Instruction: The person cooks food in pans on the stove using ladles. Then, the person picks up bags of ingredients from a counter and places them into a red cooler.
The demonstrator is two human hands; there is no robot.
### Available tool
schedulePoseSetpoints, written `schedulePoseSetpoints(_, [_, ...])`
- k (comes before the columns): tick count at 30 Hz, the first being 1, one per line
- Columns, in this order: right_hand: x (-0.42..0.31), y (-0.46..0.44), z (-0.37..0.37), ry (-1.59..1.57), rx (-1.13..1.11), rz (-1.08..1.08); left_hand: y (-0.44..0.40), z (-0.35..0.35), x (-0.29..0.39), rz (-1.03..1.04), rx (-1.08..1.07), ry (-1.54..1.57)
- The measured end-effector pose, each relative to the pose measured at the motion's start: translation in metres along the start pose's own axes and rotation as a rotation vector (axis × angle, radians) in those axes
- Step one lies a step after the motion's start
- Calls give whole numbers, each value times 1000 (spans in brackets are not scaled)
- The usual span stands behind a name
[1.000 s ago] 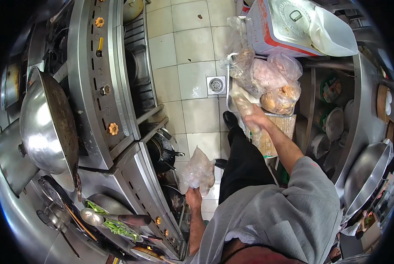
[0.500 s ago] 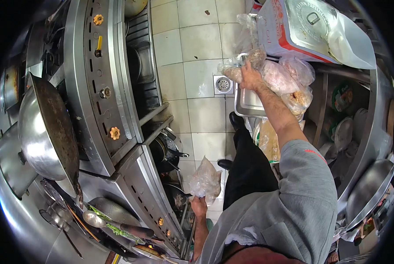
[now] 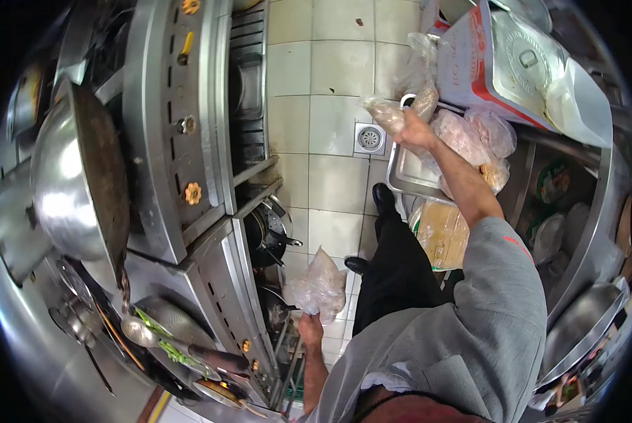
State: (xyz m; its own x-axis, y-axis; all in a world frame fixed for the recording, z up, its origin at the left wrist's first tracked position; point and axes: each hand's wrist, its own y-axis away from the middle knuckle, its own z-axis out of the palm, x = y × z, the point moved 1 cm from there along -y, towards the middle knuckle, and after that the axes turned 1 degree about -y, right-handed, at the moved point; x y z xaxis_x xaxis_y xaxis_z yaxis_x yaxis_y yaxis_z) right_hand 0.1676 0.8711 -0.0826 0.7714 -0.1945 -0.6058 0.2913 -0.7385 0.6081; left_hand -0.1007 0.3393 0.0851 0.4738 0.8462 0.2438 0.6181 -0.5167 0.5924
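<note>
My left hand (image 3: pixel 311 329) is closed on the gathered end of a clear plastic bag (image 3: pixel 321 285) with pale contents, which hangs over the floor beside the stove. At the right, my right hand (image 3: pixel 416 132) grips another clear plastic bag (image 3: pixel 385 116) with brownish contents, above the metal tray (image 3: pixel 409 185). Under and beside that hand lie more bags: a large pinkish one (image 3: pixel 460 134), a second pinkish one (image 3: pixel 496 132) and one with orange-brown contents (image 3: pixel 496 175). What exactly the bags contain is unclear.
A metal oil tin (image 3: pixel 520 63) stands behind the bags. Below the tray is a plastic-wrapped yellowish package (image 3: pixel 439 229). The stove (image 3: pixel 168 141) with a large wok (image 3: pixel 76 176) runs along the left. A floor drain (image 3: pixel 369 139) lies in the tiles.
The right hand has shifted slightly, and the brownish bag it grips now points out to the left. My left hand still holds its bag, which has turned a little. The view has moved slightly.
</note>
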Motion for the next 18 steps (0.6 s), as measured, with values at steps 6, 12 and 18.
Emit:
schedulePoseSetpoints(6, [-23,52,-33,-571,1,-194,19,-4,-20,-33,87,-102])
schedulePoseSetpoints(12, [-113,150,-3,-616,-179,-335,75,-15,-67,-266,245,-156])
schedulePoseSetpoints(18, [-104,196,67,-431,-548,-300,187,-37,-111,-506,656,6])
